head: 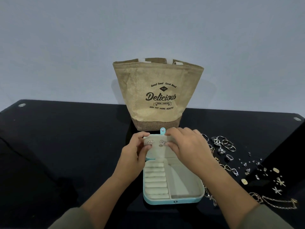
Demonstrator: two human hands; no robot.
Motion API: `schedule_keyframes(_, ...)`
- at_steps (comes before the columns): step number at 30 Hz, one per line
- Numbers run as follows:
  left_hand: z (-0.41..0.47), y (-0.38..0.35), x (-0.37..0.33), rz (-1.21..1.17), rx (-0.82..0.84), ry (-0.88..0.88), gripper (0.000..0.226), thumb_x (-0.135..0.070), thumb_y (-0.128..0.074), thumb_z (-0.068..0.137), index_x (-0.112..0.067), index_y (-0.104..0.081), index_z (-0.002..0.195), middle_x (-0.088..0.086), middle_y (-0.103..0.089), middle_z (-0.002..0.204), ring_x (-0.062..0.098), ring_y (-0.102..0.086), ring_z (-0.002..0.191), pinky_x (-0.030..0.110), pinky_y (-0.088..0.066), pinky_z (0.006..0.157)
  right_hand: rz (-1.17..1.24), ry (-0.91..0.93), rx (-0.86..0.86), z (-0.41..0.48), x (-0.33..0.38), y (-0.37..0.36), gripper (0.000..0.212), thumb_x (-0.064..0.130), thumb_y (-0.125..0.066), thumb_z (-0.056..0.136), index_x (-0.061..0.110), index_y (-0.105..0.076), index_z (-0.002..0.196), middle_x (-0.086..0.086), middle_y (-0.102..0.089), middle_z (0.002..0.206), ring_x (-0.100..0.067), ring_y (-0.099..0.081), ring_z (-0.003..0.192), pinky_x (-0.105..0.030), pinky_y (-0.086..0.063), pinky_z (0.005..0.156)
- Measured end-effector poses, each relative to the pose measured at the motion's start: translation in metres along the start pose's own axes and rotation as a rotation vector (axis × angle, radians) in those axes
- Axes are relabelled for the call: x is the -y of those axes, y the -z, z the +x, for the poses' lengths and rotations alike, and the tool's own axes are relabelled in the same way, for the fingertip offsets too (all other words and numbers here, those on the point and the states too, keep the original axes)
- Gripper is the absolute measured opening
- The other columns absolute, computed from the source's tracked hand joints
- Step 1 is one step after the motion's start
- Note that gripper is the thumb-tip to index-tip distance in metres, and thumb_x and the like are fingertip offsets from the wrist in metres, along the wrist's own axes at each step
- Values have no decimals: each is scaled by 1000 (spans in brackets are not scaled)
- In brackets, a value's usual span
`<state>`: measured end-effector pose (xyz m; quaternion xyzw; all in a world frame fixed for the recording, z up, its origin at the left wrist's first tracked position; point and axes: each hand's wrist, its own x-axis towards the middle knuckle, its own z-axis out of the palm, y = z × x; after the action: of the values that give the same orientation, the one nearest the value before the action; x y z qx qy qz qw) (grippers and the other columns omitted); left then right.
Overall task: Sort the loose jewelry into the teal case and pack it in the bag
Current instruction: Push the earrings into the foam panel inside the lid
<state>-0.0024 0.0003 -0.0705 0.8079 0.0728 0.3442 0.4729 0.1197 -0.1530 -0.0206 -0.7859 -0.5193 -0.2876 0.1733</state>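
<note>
Teal case [173,202] sits open on the black table [66,146], near the person and just in front of the burlap bag [158,96], which stands upright at the far edge with its mouth open. Both hands are up at the raised lid, and both are gripping the cream earring panel [156,152]: the left hand [132,151] pinches its left edge between thumb and fingers, while the right hand [186,144] curls over the top right with the thumb pressed on the front. Two fan-shaped earrings [151,142] are already pinned side by side on that panel, so the sorting looks begun, but only just. Look down into the tray: the ring rolls [156,179] on the left hold nothing, and the open compartment [183,180] on the right is bare cream lining. And over to the right of the case, what a spread left to go: a cluster of rings [222,144], small studs and star pieces [264,171] scattered further out, and chains [272,202] lying near the front. By my reckoning most of the job lies ahead: rings, studs and chains in, lid snapped by its teal tab [162,130], then the case into the bag. The case itself is small, with rounded corners, a pale soft lining and a teal shell.
</note>
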Motion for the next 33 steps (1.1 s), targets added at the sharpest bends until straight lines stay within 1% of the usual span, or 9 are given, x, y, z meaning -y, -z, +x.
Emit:
schedule_keyframes(2,6,1,1,-4,-14,18,39,-2,-55,95,-36,-54,115,-12,-71,96,6,-68,87,16,-53,70,17,-13,-15,7,-4,-10,29,26,-79,75,21,-64,99,7,-64,86,-20,-57,72,-33,-43,60)
schedule_keyframes(6,29,4,14,-32,19,229,41,-8,-52,99,-44,-62,116,-9,-72,95,18,-68,76,30,-60,69,66,-62,-23,23,-15,-34,29,18,-81,74,17,-71,102,3,-65,88,-22,-58,75,-35,-46,63)
schedule_keyframes(9,42,6,22,-23,82,329,35,-12,-55,98,-37,-64,121,-5,-73,93,16,-71,76,24,-59,66,85,-92,29,28,-22,-51,31,14,-81,74,14,-72,104,2,-66,87,-25,-60,77,-40,-51,66)
schedule_keyframes(13,48,8,31,107,130,281,35,-16,-59,96,-31,-63,127,-11,-72,85,2,-66,72,20,-56,72,118,-109,77,27,-26,-64,30,12,-76,77,11,-71,107,-1,-68,91,-27,-63,81,-43,-53,70)
schedule_keyframes(16,47,4,33,312,64,146,38,-20,-63,93,-27,-61,130,-13,-60,94,-2,-57,87,9,-45,78,145,-111,84,27,-28,-64,28,17,-64,78,12,-72,105,0,-67,93,-26,-63,84,-40,-52,73)
schedule_keyframes(21,47,-12,21,549,-26,-50,32,-12,-65,89,-21,-66,120,-9,-56,108,10,-49,102,27,-45,90,230,-140,175,13,-30,-49,18,18,-64,82,17,-73,97,2,-67,95,-25,-61,88,-33,-44,73)
schedule_keyframes(23,50,-11,18,596,-4,38,26,-7,-62,89,-20,-69,110,-9,-57,106,13,-53,100,30,-47,87,263,-179,276,7,-31,-42,18,19,-62,90,16,-71,105,0,-65,105,-24,-56,98,-37,-46,82)
schedule_keyframes(26,46,-10,14,616,79,252,19,-17,-60,91,-20,-68,108,-10,-54,100,9,-55,94,21,-46,80,291,-226,427,-1,-28,-38,26,24,-56,94,17,-66,117,-1,-60,117,-19,-48,111,-33,-39,98)
schedule_keyframes(33,31,-25,10,714,56,275,30,-21,-53,94,-20,-69,119,-9,-53,101,9,-42,96,18,-35,77,305,-263,479,-10,-21,-42,28,28,-54,94,20,-65,119,0,-56,119,-19,-46,115,-31,-39,97)
